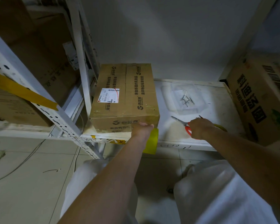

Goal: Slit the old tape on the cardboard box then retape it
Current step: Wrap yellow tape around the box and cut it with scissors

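While the cardboard box [124, 96] sits on the white shelf [213, 139] at the centre of the frame, its near face is touched by the left hand [141, 129], which is seen from behind; whether its fingers are curled or straight cannot be told, since they are hidden against the box. A yellow tape roll [151, 141] is seen just beside that wrist, at the shelf's front edge, though how it is held cannot be made out. A white shipping label [108, 95] is stuck on the box top, and old clear tape is seen along its near edge. Right of centre, the orange handles of the scissors [183, 124] are grasped by the right hand [200, 128], with the open blades pointed toward the upper left. A clear plastic tray [183, 98] holding a few small nails lies behind the scissors. A larger printed carton [262, 97] stands at the right edge of the frame.
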`<state>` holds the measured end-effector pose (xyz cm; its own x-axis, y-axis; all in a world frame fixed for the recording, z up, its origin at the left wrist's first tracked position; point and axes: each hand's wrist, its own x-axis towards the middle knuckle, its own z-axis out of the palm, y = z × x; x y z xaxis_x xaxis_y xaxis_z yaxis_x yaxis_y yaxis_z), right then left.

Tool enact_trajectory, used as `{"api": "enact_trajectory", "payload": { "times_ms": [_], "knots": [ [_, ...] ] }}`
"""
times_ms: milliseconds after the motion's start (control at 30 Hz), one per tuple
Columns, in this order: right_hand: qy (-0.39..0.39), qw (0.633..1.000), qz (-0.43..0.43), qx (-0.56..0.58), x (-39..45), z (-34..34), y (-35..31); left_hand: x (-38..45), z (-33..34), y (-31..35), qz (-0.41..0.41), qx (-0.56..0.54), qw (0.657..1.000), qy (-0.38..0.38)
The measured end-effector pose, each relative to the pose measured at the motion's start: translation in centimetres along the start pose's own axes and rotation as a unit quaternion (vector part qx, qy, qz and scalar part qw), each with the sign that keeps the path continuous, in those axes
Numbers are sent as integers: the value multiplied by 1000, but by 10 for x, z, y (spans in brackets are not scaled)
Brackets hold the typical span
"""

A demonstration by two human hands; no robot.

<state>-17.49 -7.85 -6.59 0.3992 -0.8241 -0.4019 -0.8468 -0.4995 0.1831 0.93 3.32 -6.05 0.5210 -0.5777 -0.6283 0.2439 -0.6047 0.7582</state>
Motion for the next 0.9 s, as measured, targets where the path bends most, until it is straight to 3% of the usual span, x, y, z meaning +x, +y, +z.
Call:
{"api": "enact_trajectory", "payload": {
  "times_ms": [200,433,733,900],
  "knots": [
    [6,999,7,37,10,5,4,-3,-2,3,-11,1,1000,-12],
    [-1,999,16,-32,8,14,9,-3,-2,2,-4,1,1000,-13],
    [-160,974,-88,135,18,-23,39,-3,-2,2,8,-8,1000,-17],
    [-283,923,-162,206,8,-35,36,-2,-1,3,10,-4,1000,-14]
  ]
}}
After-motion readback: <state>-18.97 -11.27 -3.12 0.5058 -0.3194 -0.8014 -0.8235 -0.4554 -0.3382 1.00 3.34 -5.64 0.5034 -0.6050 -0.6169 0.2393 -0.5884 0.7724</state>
